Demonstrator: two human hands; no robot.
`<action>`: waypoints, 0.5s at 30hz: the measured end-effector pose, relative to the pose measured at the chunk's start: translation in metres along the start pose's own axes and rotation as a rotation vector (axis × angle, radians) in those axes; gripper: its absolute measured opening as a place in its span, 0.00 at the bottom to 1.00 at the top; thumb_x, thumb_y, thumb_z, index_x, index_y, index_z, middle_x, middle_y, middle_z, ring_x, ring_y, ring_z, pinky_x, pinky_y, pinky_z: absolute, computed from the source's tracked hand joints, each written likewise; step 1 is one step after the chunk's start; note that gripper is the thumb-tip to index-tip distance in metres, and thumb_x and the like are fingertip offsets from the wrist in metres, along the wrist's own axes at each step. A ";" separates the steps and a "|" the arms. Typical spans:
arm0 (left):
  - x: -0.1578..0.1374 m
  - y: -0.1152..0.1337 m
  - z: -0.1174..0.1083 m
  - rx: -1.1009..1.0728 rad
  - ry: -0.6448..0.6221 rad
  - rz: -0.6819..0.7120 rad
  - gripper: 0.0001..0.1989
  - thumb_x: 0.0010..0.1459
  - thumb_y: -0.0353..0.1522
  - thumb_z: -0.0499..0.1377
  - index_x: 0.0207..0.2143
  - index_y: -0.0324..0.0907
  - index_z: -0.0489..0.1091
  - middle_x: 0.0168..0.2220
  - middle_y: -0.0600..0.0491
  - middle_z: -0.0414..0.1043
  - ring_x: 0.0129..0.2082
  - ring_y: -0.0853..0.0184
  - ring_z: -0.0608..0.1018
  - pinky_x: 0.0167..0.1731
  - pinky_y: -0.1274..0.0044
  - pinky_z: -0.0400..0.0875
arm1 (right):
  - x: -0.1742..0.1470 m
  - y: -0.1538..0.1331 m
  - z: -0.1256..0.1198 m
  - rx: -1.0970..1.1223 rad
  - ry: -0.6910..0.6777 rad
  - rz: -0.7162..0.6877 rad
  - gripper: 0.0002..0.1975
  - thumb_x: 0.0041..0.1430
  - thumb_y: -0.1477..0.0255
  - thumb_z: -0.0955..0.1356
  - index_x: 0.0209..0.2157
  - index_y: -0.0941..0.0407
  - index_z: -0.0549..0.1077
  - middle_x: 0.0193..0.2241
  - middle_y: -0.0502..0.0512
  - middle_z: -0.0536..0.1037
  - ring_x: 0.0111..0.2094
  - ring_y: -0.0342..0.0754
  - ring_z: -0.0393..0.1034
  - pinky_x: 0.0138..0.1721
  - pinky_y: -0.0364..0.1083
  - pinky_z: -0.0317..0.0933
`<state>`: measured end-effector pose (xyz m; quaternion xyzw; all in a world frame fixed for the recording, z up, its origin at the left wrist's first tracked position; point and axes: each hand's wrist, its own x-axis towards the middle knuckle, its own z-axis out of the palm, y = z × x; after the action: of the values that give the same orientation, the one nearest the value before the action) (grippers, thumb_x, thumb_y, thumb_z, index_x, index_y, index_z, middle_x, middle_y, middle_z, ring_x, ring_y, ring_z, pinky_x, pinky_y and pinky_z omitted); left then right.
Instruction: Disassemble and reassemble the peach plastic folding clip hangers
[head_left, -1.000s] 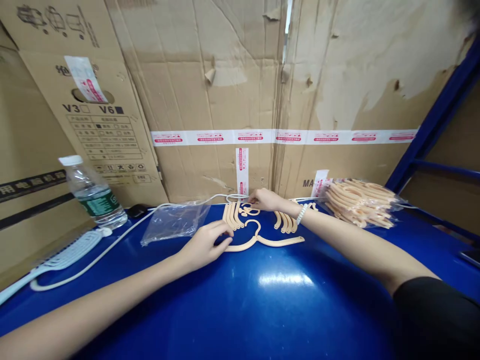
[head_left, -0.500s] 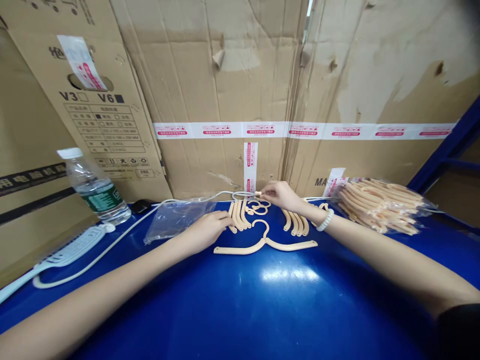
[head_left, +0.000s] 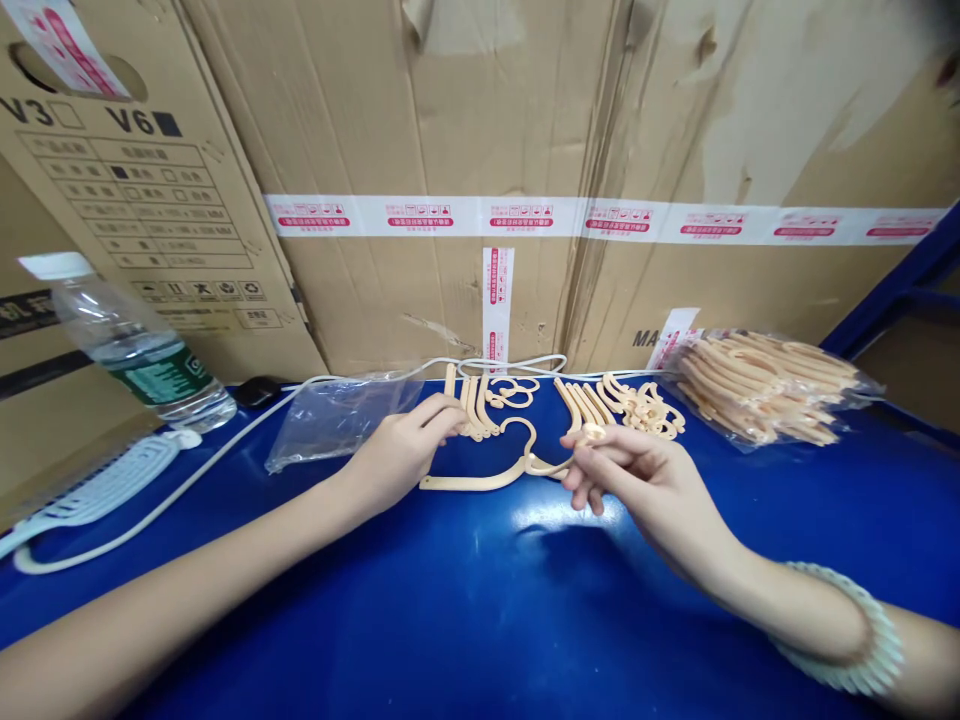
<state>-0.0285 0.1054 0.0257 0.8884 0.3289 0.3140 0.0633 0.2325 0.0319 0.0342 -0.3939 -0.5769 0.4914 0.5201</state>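
My left hand [head_left: 405, 450] is closed at the row of curved beige hanger arms [head_left: 480, 408], its fingertips pinching the leftmost hanger arm [head_left: 450, 377], mostly covered by the fingers. Between finger and thumb, my right hand [head_left: 637, 475] grips a small beige hanger hook [head_left: 592, 434], raised above the table. Behind and below it lies a hanger [head_left: 480, 482] with hook and two arms laid together; my right hand covers its right arm. Several loose hooks [head_left: 514, 392] sit beside the left row. Right of the hanger are another row of arms [head_left: 583, 402] and a pile of hooks [head_left: 652, 412].
On the blue table [head_left: 450, 620] are a clear plastic bag [head_left: 337, 420], a water bottle [head_left: 150, 350], a pale blue hairbrush [head_left: 112, 485] and a white cable [head_left: 187, 490]. A bag of hanger parts [head_left: 772, 385] lies right. Cardboard [head_left: 420, 300] stands behind.
My right hand has come back from the far edge toward me, bringing the small hook above the hanger. My left hand stays at the left row, where one arm now sticks up apart. The view has tilted down.
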 end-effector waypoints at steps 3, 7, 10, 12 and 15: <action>-0.009 0.032 0.000 -0.149 0.148 0.003 0.09 0.66 0.29 0.52 0.44 0.40 0.71 0.43 0.47 0.75 0.45 0.65 0.77 0.45 0.74 0.73 | -0.011 0.006 0.004 0.164 -0.032 0.017 0.09 0.59 0.67 0.71 0.37 0.58 0.78 0.30 0.59 0.82 0.27 0.46 0.76 0.25 0.41 0.68; -0.022 0.066 0.014 -0.552 0.123 -0.247 0.09 0.64 0.31 0.57 0.38 0.43 0.78 0.42 0.51 0.78 0.42 0.67 0.80 0.40 0.81 0.77 | -0.019 0.019 0.007 0.315 -0.061 0.041 0.11 0.61 0.65 0.68 0.38 0.58 0.79 0.33 0.60 0.81 0.31 0.48 0.77 0.29 0.43 0.70; -0.028 0.073 0.026 -0.712 0.085 -0.421 0.06 0.59 0.31 0.61 0.32 0.43 0.80 0.41 0.51 0.77 0.39 0.67 0.81 0.37 0.83 0.77 | -0.021 0.027 0.010 0.297 -0.034 0.089 0.10 0.60 0.65 0.71 0.39 0.57 0.77 0.33 0.57 0.80 0.30 0.46 0.77 0.27 0.41 0.69; -0.028 0.072 0.029 -0.772 0.091 -0.474 0.04 0.56 0.30 0.63 0.30 0.43 0.79 0.39 0.52 0.75 0.37 0.69 0.81 0.36 0.83 0.77 | -0.021 0.030 0.012 0.269 -0.029 0.099 0.10 0.58 0.68 0.73 0.40 0.56 0.76 0.31 0.54 0.79 0.26 0.43 0.75 0.25 0.40 0.67; -0.027 0.072 0.029 -0.850 0.131 -0.508 0.01 0.54 0.29 0.65 0.30 0.41 0.74 0.35 0.55 0.72 0.33 0.72 0.80 0.36 0.84 0.76 | -0.019 0.030 0.014 0.233 -0.045 0.111 0.12 0.56 0.69 0.74 0.40 0.56 0.72 0.30 0.50 0.76 0.22 0.39 0.72 0.21 0.38 0.65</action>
<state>0.0125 0.0358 0.0116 0.6543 0.3809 0.4502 0.4734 0.2193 0.0179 0.0009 -0.3512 -0.5047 0.5919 0.5212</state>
